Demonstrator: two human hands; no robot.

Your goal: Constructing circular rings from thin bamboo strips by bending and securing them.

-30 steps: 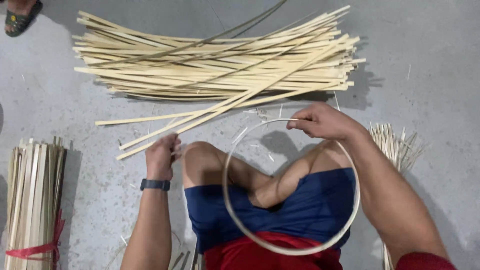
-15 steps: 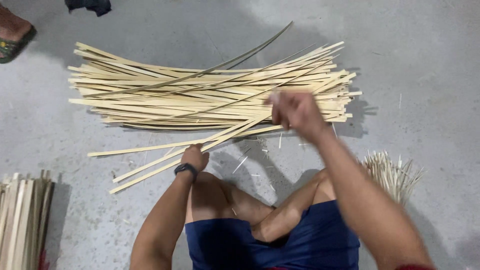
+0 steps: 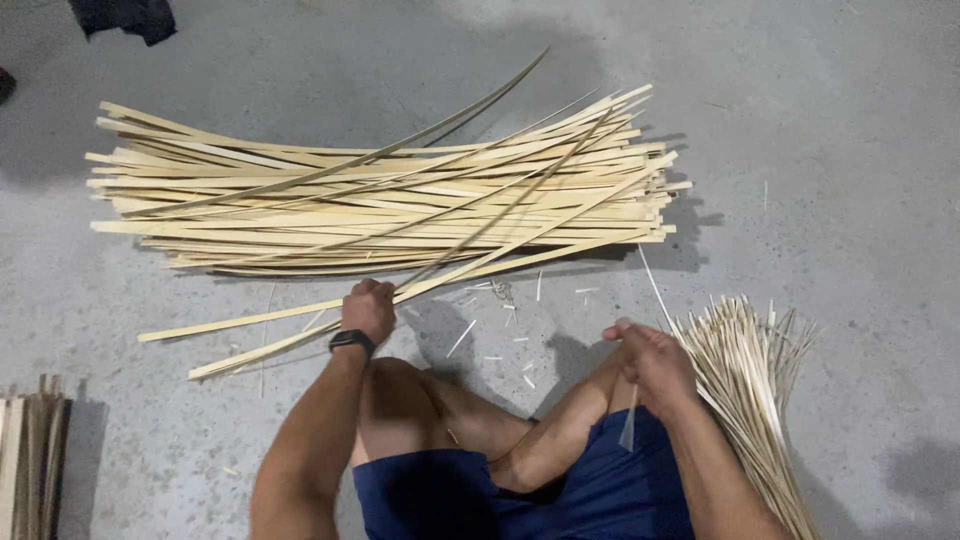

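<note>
At the bottom of the view, blue shorts (image 3: pixel 440 495) and two bent bare knees are seen, as the person is seated on the grey concrete floor (image 3: pixel 850 150). The right hand (image 3: pixel 652 362) is held just above the right knee, beside a fan-shaped bundle of thin sticks (image 3: pixel 752 385) that is laid on the floor at the right side. The fingers of this hand are curled, and a narrow pale sliver (image 3: pixel 628 428) is seen hanging down below the hand; whether it is really pinched by the fingers cannot be told. At the lower left edge, the ends of another bundle of flat strips (image 3: pixel 30 450) are partly shown.

A little farther, the left hand (image 3: pixel 368 308), with a black watch (image 3: pixel 352 341) worn on the wrist, is closed on a long bamboo strip (image 3: pixel 500 250). This strip is laid at a slant, from the hand up into the pile. Small chips are scattered on the floor between the two hands.

Beyond the hands, a big pile of long pale bamboo strips (image 3: pixel 300 215) is spread across the floor from left to right. One curved strip (image 3: pixel 450 115) is raised above the pile. At the far top left, a dark cloth (image 3: pixel 125 18) is seen.
</note>
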